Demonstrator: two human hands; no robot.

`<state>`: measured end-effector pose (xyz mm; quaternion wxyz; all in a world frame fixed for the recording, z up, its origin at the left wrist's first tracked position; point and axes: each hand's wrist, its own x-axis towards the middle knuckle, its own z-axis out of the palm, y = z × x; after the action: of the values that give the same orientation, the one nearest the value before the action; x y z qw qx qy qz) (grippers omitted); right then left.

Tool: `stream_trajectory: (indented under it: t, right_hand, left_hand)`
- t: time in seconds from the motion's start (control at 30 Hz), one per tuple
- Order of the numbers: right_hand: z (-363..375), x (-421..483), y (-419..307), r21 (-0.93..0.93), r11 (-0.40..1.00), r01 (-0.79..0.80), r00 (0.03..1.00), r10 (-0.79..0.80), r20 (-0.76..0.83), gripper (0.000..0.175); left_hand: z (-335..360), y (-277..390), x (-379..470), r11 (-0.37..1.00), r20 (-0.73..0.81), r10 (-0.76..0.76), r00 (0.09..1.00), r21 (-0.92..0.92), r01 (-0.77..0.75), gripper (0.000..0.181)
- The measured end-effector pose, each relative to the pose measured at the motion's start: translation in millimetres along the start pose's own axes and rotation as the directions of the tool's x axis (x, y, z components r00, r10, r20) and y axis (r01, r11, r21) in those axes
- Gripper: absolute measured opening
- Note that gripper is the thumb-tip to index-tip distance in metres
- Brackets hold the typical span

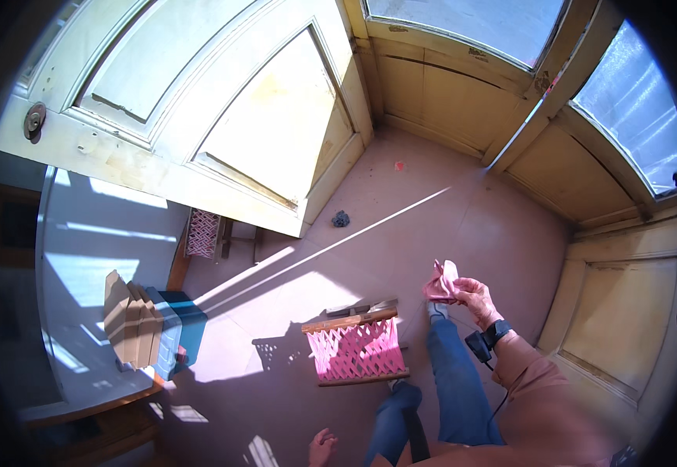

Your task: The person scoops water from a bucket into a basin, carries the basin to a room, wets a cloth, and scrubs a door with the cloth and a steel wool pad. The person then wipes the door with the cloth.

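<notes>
A crumpled pink cloth [441, 281] is pinched between the thumb and fingers of my right hand [476, 296], held out above one foot. A dark band with a small black device [480, 345] and a cable sits on that wrist. My left hand [322, 447] hangs low at the bottom edge, partly cut off. Its fingers look loosely curled, and I cannot tell whether anything is in them. Between the hands and beyond my left foot stands a low wooden stool [350, 320] with a woven pink seat [357, 351].
A wooden panelled door [157, 169] stands ajar at upper left. Behind its edge is another woven stool [203, 233]. At left, a teal bin [191, 327] stands by folded cardboard [131, 321]. A dark crumpled lump [341, 219] and a red scrap [399, 166] lie on the floor [408, 233].
</notes>
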<state>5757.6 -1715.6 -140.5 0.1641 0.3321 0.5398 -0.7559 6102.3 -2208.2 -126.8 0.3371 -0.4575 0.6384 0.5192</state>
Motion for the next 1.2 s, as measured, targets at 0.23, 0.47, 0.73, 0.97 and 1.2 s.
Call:
stream_trajectory:
  t: [0.23, 0.47, 0.73, 0.97, 1.2]
  right_hand:
    - [-54, -187, -3, 0.233, 0.969, 0.089, 0.995, -0.078, -0.056, 0.021]
    - [-93, -313, 10, 0.443, 0.849, 0.290, 0.956, -0.236, -0.174, 0.023]
    - [-177, -409, 50, 0.368, 0.880, 0.301, 0.928, -0.181, -0.327, 0.019]
    - [-246, -486, 90, 0.484, 0.796, 0.363, 0.918, -0.216, -0.334, 0.021]
    - [-275, -543, 138, 0.447, 0.770, 0.456, 0.847, -0.222, -0.483, 0.026]
  left_hand:
    - [-5, 111, -50, 0.989, 0.009, 0.145, 0.989, 0.026, -0.145, 0.045]
    - [-32, 75, -79, 0.965, 0.056, 0.172, 0.984, 0.194, -0.179, 0.044]
    - [12, 39, -119, 0.958, 0.026, 0.142, 0.990, 0.246, -0.144, 0.043]
    - [116, 51, -167, 0.895, 0.237, 0.203, 0.950, 0.350, -0.278, 0.045]
    - [159, 58, -188, 0.810, 0.444, 0.199, 0.874, 0.427, -0.402, 0.049]
